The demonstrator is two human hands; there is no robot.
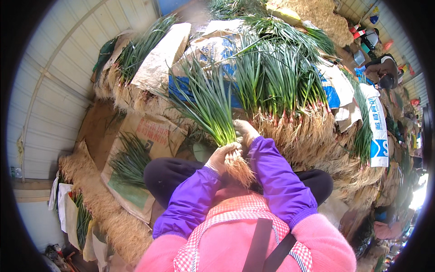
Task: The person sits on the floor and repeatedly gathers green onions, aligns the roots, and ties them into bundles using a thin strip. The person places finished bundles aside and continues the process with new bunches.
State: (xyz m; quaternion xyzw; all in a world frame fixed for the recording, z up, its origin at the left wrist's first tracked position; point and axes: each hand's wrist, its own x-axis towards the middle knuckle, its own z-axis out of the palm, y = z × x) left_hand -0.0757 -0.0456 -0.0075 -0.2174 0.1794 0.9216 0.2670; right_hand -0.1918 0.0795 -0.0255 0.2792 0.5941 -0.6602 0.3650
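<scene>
My left hand (221,157), in a pale glove, is closed round the lower stems of a bunch of green onions (217,119), just above its roots. The bunch leans up and to the left, with the pale roots hanging over my lap. My right hand (245,132), gloved too, touches the right side of the same stems slightly higher up; its fingertips are partly hidden behind the stems. Beyond my hands, more green onions (278,78) lie in a row on printed sacks (217,51), roots towards me.
At the left, loose green leaves (131,159) lie on a flattened printed sack (115,173). A long bank of roots (112,224) runs at lower left beside a ribbed wall (61,85). Root piles (343,163) stand at the right. Another person (384,73) bends at upper right.
</scene>
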